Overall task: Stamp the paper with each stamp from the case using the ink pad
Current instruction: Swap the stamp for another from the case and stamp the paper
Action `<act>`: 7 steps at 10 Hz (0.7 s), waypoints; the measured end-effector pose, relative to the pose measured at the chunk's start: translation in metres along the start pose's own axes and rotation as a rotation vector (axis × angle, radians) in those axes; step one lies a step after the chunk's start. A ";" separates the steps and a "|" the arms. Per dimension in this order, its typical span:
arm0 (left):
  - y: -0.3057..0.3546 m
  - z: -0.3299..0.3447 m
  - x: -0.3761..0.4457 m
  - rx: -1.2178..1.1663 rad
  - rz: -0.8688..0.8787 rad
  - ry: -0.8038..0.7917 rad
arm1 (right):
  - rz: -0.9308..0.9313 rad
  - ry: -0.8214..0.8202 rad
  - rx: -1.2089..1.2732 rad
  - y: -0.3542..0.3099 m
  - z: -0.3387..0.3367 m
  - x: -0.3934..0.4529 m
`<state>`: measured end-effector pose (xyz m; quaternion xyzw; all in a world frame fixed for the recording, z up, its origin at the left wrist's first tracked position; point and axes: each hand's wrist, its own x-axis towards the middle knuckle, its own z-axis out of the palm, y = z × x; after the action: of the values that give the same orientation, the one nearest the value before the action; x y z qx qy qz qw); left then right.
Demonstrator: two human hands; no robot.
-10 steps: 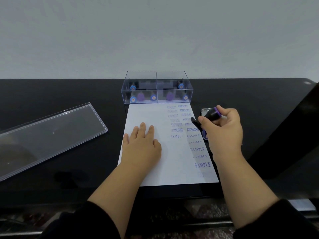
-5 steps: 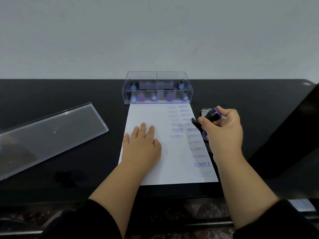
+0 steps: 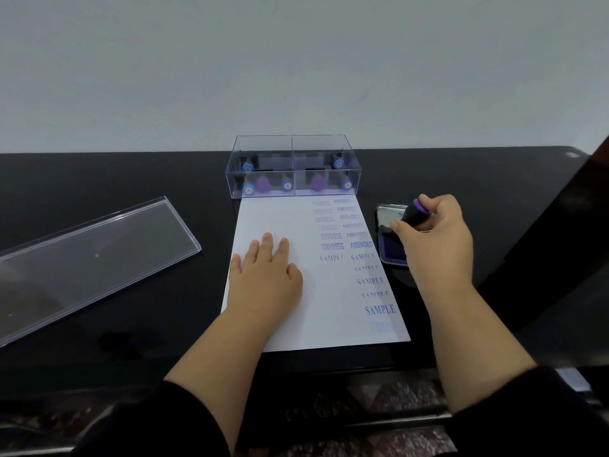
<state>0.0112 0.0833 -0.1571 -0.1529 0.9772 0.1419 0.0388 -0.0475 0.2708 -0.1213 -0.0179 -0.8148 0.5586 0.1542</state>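
A white sheet of paper (image 3: 280,222) lies on the black table, its right side covered with blue prints reading EXPRESS, AMENDED and SAMPLE. My left hand (image 3: 267,278) presses flat on the sheet's left half. My right hand (image 3: 435,245) grips a black stamp with a purple top (image 3: 416,214), tilted over the ink pad (image 3: 390,249) just right of the paper. Behind the sheet stands the clear plastic case (image 3: 293,166) with several stamps inside.
The case's clear lid (image 3: 92,258) lies on the table at the left. A dark slanted edge (image 3: 560,239) crosses the right side. The table's front edge runs below the paper.
My right hand has carried the stamp rightward off the paper's edge, so it now sits over the ink pad. My left hand has stayed in place.
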 end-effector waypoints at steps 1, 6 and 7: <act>0.000 0.000 0.000 0.004 0.000 0.006 | -0.022 0.014 -0.178 0.007 -0.010 0.007; -0.001 0.001 0.001 0.010 0.013 0.006 | -0.060 -0.034 -0.538 0.012 -0.008 0.004; -0.001 0.002 0.001 0.009 0.016 0.015 | -0.052 -0.029 -0.556 0.010 -0.007 0.002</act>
<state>0.0112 0.0824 -0.1592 -0.1460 0.9793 0.1366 0.0310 -0.0492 0.2817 -0.1272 -0.0308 -0.9391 0.3096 0.1461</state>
